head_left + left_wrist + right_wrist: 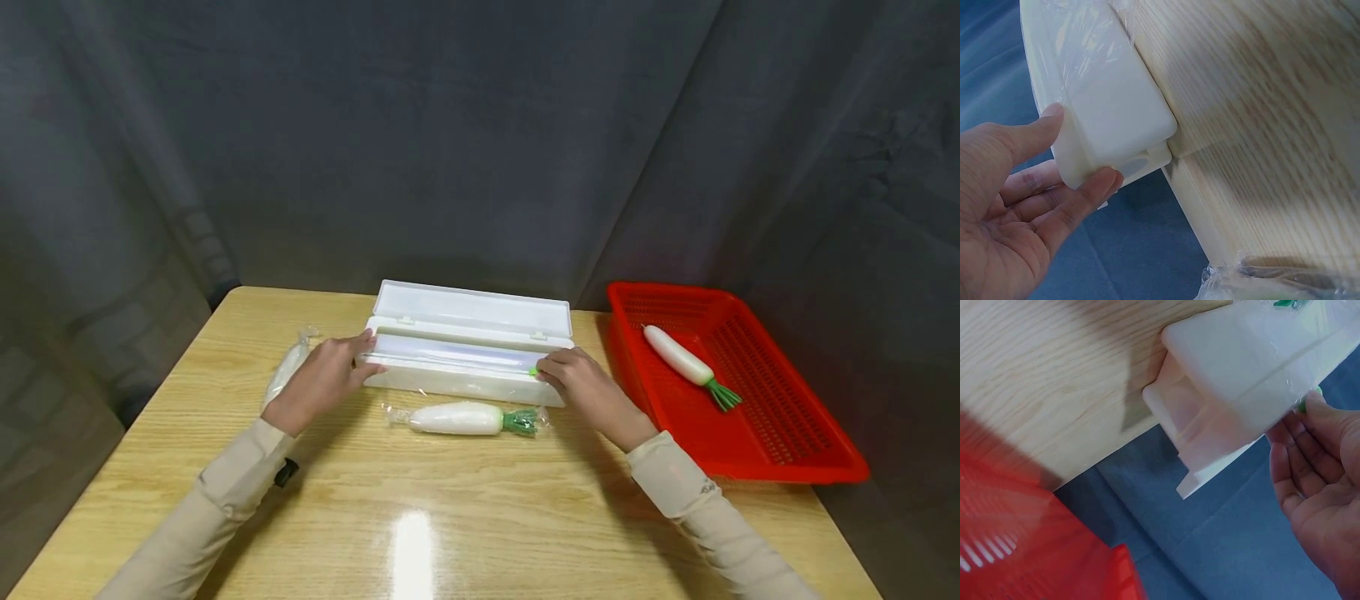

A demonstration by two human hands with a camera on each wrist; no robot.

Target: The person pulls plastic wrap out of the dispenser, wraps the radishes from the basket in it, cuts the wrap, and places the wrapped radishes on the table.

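Observation:
A white plastic-wrap dispenser box lies across the table with its lid tipped back and a roll of film inside. My left hand holds the box's left end, thumb on the front top edge and fingers at the end wall. At the right end, my right hand pinches a small green slide cutter on the box's front edge. Clear film hangs over the front of the box. Just before it lies a white radish with green stems, wrapped in clear film.
Another film-wrapped white piece lies at the left, partly hidden by my left hand. A red basket stands at the right table edge, holding an unwrapped white radish. Dark curtains hang behind the table.

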